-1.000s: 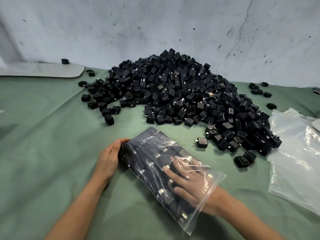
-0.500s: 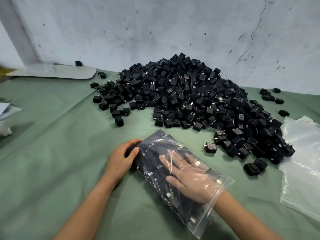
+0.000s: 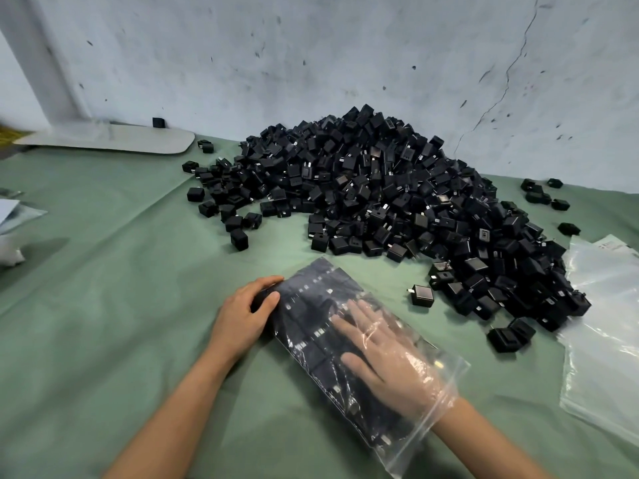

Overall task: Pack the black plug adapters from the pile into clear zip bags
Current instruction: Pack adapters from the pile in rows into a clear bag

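Gripping the zip bag (image 3: 318, 305) lower centre with my left hand (image 3: 243, 318), right hand (image 3: 387, 361) flat-fingered inside; likely heavy, slippery, so support underneath.

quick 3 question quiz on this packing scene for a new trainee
1. Fill in: the empty clear bags lie to the ___ of the adapter pile.
2. True or false: the right hand lies flat inside the filled zip bag, on the packed adapters.
3. What is the left hand doing? A: digging in the pile. B: gripping the zip bag's far end. C: lifting an empty bag.
Key: 1 right; 2 true; 3 B.
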`<state>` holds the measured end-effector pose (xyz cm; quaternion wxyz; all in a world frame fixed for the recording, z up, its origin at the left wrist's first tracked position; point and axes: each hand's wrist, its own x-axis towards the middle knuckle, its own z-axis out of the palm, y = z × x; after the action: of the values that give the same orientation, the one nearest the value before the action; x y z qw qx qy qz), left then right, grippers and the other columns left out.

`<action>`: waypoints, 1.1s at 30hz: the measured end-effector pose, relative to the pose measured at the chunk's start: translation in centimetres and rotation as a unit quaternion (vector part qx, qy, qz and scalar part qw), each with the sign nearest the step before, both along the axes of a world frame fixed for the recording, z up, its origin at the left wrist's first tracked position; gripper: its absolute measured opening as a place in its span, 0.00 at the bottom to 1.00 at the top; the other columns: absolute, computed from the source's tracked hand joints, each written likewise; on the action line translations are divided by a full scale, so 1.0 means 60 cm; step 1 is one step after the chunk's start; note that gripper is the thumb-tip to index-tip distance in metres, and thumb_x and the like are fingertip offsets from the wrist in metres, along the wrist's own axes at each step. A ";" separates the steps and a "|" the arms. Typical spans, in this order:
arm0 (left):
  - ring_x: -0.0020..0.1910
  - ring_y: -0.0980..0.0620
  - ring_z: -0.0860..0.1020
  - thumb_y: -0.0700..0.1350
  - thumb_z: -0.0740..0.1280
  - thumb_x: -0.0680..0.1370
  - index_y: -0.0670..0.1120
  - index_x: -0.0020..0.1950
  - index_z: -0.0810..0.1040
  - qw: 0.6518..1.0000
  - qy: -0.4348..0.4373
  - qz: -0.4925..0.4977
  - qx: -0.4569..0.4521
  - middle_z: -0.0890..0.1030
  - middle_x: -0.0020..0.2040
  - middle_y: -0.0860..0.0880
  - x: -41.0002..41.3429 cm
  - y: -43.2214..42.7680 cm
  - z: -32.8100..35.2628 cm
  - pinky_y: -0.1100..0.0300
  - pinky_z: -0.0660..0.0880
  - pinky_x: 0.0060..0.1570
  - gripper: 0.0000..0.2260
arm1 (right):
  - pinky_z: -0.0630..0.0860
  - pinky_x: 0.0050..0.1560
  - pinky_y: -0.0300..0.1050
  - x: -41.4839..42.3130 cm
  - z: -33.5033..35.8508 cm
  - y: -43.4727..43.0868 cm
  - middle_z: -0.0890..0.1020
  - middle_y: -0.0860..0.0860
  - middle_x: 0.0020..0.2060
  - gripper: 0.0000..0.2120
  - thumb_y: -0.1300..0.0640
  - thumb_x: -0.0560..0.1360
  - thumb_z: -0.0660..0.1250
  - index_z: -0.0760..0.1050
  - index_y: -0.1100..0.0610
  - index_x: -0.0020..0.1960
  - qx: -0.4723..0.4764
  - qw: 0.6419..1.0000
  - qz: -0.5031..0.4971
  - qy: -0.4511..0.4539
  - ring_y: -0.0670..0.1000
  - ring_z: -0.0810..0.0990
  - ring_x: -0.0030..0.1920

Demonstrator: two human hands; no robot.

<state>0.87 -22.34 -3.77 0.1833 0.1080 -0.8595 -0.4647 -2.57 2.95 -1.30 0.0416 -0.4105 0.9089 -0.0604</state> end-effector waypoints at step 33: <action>0.61 0.57 0.75 0.56 0.61 0.75 0.57 0.62 0.78 1.000 0.001 0.002 -0.004 0.80 0.59 0.58 -0.001 -0.002 -0.004 0.51 0.70 0.66 0.17 | 0.79 0.54 0.59 0.033 -0.015 0.061 0.79 0.49 0.61 0.22 0.44 0.82 0.47 0.60 0.45 0.74 -0.097 0.976 0.077 0.180 0.53 0.70 0.69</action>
<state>0.79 -22.47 -3.98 0.1857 0.1084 -0.8608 -0.4614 -0.60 6.61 -2.19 -0.1587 -0.4851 0.8571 -0.0701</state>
